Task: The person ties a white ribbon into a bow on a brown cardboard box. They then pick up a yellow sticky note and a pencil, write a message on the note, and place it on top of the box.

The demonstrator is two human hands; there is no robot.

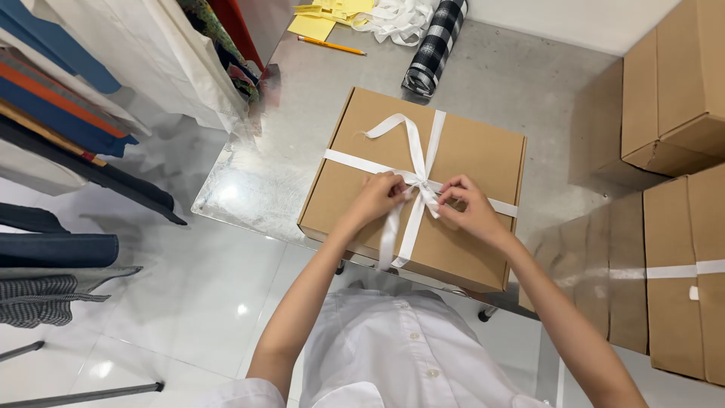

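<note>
A flat brown cardboard box (pixel 453 189) is seen at the centre of the frame, lying on a grey metal table (pixel 498 83) with its near edge at the table's lower edge. A white ribbon (pixel 418 170) is wrapped across the lid in both directions, crossing just right of centre; one loop lies toward the upper left of the lid and two loose tails run down over the near edge. The ribbon is judged to be light, soft and smooth, likely to slip unless kept taut, and is best pinched close to the crossing; the box is judged stiff but light, and it is steadied by the weight of the hands. The left hand (pixel 375 198) is set just left of the crossing, fingers closed together on the ribbon. The right hand (pixel 467 209) is set just right of it, thumb and forefinger pinched on a strand, the other fingers curled. A roll of black-and-white checked fabric (pixel 436 45) and a yellow pencil (pixel 332 46) are seen at the top of the frame, stacked cartons (pixel 672 98) at the right, and hanging garments (pixel 68 91) at the left.
</note>
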